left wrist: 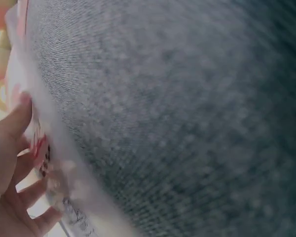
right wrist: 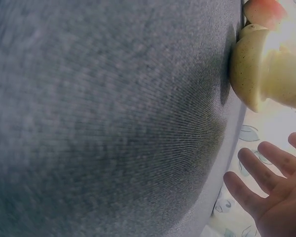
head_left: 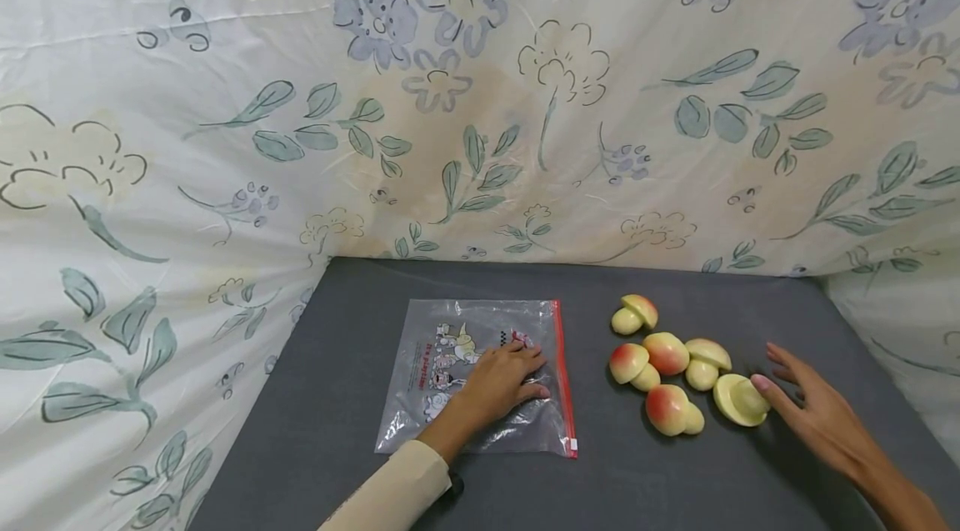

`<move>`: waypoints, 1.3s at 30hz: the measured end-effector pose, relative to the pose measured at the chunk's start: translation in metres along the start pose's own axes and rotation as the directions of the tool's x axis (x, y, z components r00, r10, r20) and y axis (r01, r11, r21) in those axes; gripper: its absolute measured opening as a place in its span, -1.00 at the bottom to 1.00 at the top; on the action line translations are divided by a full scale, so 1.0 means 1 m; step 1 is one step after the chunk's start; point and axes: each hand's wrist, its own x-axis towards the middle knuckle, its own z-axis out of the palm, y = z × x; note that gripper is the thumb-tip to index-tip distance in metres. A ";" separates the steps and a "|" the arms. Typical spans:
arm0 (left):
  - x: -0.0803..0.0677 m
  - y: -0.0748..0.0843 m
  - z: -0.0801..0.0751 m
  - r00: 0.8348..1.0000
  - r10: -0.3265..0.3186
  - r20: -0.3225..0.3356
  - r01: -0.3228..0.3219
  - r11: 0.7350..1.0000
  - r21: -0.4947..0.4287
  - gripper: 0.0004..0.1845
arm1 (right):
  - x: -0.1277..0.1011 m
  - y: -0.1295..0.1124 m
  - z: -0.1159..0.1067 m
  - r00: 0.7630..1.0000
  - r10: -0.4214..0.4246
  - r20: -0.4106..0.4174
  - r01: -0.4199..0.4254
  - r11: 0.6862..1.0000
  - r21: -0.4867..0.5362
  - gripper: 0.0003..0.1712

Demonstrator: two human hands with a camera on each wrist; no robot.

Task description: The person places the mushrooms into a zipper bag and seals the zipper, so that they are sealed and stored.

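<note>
In the head view my left hand (head_left: 501,381) rests flat on a clear plastic zip bag (head_left: 465,314) with a red edge and cartoon print. Its fingers are spread over the print in the left wrist view too. Several toy mushrooms (head_left: 666,354), pale yellow with reddish caps, lie to the right of the bag. My right hand (head_left: 817,413) is beside the rightmost mushroom (head_left: 735,400), whose stem points toward it. The thumb tip overlaps that stem; whether it touches, I cannot tell. The right wrist view shows the fingers (right wrist: 259,170) straight and apart, below a mushroom (right wrist: 246,69).
Everything lies on a dark grey cloth-covered table (head_left: 322,398). A floral curtain (head_left: 480,122) rises behind the table and along both sides. One mushroom (head_left: 635,314) lies a little behind the others.
</note>
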 end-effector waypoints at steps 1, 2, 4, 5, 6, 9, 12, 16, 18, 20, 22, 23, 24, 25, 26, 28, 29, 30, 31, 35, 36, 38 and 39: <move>0.000 0.001 0.000 1.000 -0.001 0.000 0.001 1.000 0.002 -0.37 | 0.000 0.000 0.000 1.000 -0.001 -0.002 0.001 1.000 0.001 -0.07; 0.000 0.002 -0.001 1.000 -0.003 -0.003 0.003 1.000 0.005 -0.36 | -0.001 0.000 0.000 1.000 -0.002 -0.003 0.002 1.000 0.002 -0.07; 0.001 0.004 -0.002 1.000 -0.009 -0.002 0.009 1.000 0.004 -0.36 | -0.001 0.001 0.001 1.000 -0.004 -0.006 0.004 1.000 0.002 -0.08; 0.001 0.005 -0.002 1.000 -0.011 -0.001 0.011 1.000 0.006 -0.35 | -0.002 0.001 0.001 1.000 -0.005 -0.006 0.005 1.000 0.004 -0.08; 0.002 0.005 -0.002 1.000 -0.010 -0.005 0.010 1.000 0.012 -0.34 | -0.002 0.001 0.001 1.000 -0.007 -0.009 0.007 1.000 0.004 -0.08; 0.003 0.008 -0.002 1.000 -0.003 -0.001 0.003 0.999 0.035 -0.28 | -0.003 0.001 0.002 1.000 -0.009 -0.007 0.009 1.000 0.006 -0.09; 0.004 0.009 -0.001 1.000 0.001 0.010 -0.002 0.998 0.055 -0.26 | -0.004 0.002 0.003 1.000 -0.011 -0.009 0.011 1.000 0.006 -0.09; 0.006 0.009 0.002 1.000 0.003 0.005 -0.003 0.997 0.072 -0.31 | -0.005 0.002 0.004 1.000 -0.017 -0.024 0.017 1.000 0.008 -0.10; 0.007 0.009 0.002 1.000 0.009 -0.011 -0.008 0.997 0.077 -0.35 | -0.005 0.002 0.005 0.999 -0.019 -0.027 0.020 1.000 0.010 -0.11; 0.007 0.010 0.003 1.000 0.015 -0.028 -0.013 0.997 0.079 -0.39 | -0.006 0.002 0.005 1.000 -0.018 -0.025 0.019 1.000 0.013 -0.11; 0.007 0.009 0.003 0.999 0.016 -0.037 -0.014 0.997 0.073 -0.43 | -0.006 0.002 0.005 1.000 -0.015 -0.017 0.015 1.000 0.014 -0.10; 0.007 0.009 0.003 0.999 0.017 -0.042 -0.015 0.998 0.067 -0.45 | -0.006 0.002 0.005 1.000 -0.013 -0.013 0.013 1.000 0.013 -0.10; 0.007 0.009 0.003 0.999 0.020 -0.050 -0.016 0.998 0.066 -0.47 | -0.006 0.001 0.005 1.000 -0.010 -0.009 0.010 1.000 0.012 -0.10; 0.007 0.009 0.002 0.998 0.020 -0.052 -0.017 0.998 0.060 -0.49 | -0.006 0.001 0.005 1.000 -0.008 -0.008 0.008 1.000 0.011 -0.10; 0.006 0.009 0.002 0.998 0.022 -0.055 -0.019 0.998 0.056 -0.50 | -0.006 0.001 0.005 1.000 -0.008 -0.008 0.008 1.000 0.010 -0.10; 0.005 0.008 0.001 0.997 0.032 -0.068 -0.029 0.999 0.042 -0.53 | -0.007 0.001 0.005 1.000 -0.014 -0.012 0.014 1.000 0.010 -0.11; 0.005 0.007 0.001 0.996 0.039 -0.081 -0.036 0.999 0.038 -0.55 | -0.008 0.001 0.005 1.000 -0.018 -0.019 0.018 1.000 0.010 -0.12; 0.004 0.006 0.000 0.994 0.047 -0.097 -0.044 0.999 0.029 -0.57 | -0.008 0.001 0.006 1.000 -0.019 -0.022 0.020 1.000 0.010 -0.13; 0.004 0.006 0.000 0.992 0.052 -0.112 -0.051 0.999 0.012 -0.59 | -0.009 0.001 0.006 0.999 -0.023 -0.027 0.023 1.000 0.012 -0.14; 0.001 0.004 -0.004 0.976 0.077 -0.205 -0.089 0.995 -0.049 -0.62 | -0.011 0.003 0.007 0.999 -0.024 -0.030 0.024 1.000 0.002 -0.14; 0.001 0.004 -0.006 0.971 0.079 -0.226 -0.098 0.992 -0.073 -0.62 | -0.011 0.003 0.007 0.999 -0.021 -0.025 0.021 1.000 0.002 -0.14; -0.001 0.003 -0.008 0.962 0.079 -0.260 -0.113 0.986 -0.119 -0.62 | -0.011 0.003 0.008 1.000 -0.019 -0.021 0.019 1.000 -0.002 -0.14; -0.001 0.003 -0.009 0.959 0.076 -0.273 -0.119 0.982 -0.144 -0.62 | -0.011 0.002 0.008 1.000 -0.016 -0.018 0.016 1.000 -0.002 -0.13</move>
